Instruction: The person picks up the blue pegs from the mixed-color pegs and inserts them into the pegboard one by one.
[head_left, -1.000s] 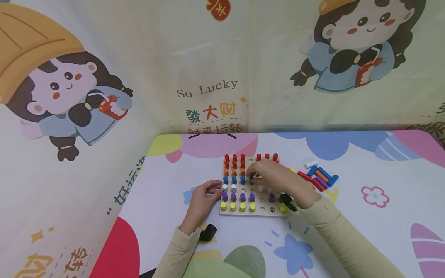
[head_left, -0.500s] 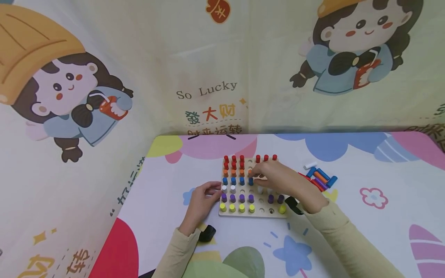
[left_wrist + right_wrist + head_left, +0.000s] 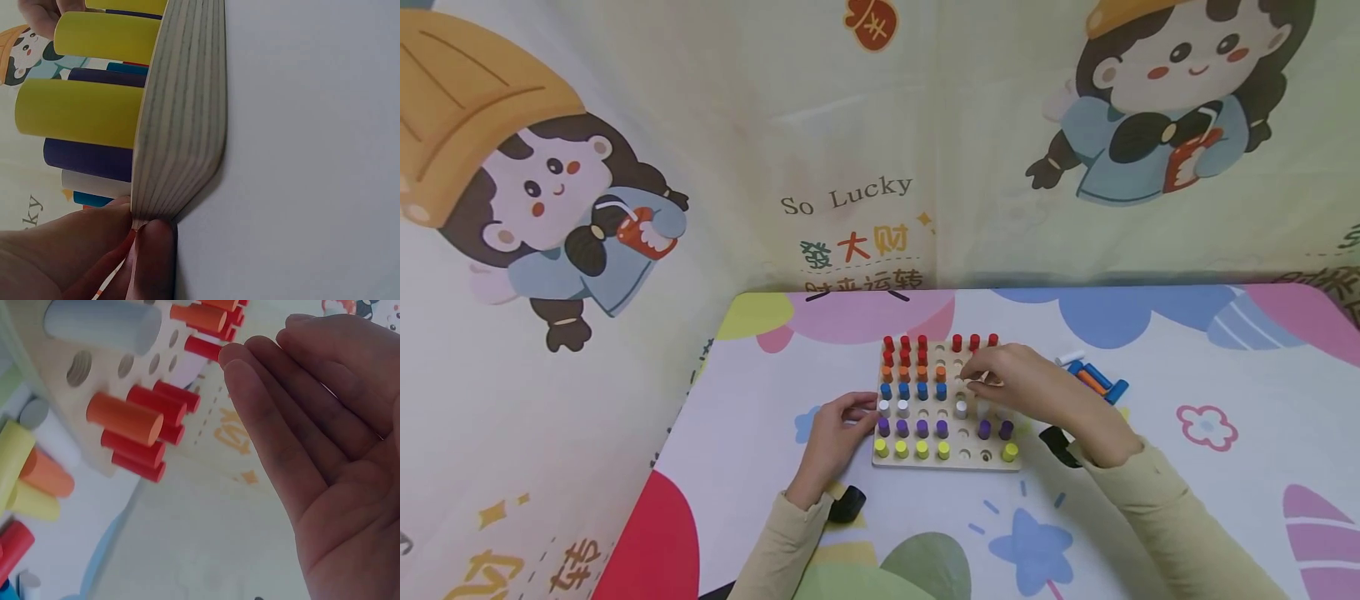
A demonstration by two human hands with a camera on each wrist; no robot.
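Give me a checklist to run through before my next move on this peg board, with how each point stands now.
1. Grip on the board: ok, the left hand pinches its edge.
2. Supply of loose pegs: ok, several lie to the right.
3. Purple row complete: not ok, one spot is unfilled.
4. Yellow row complete: not ok, two spots are unfilled.
5. Right hand clear of standing pegs: cannot tell, since its fingers overlap a red peg in the right wrist view.
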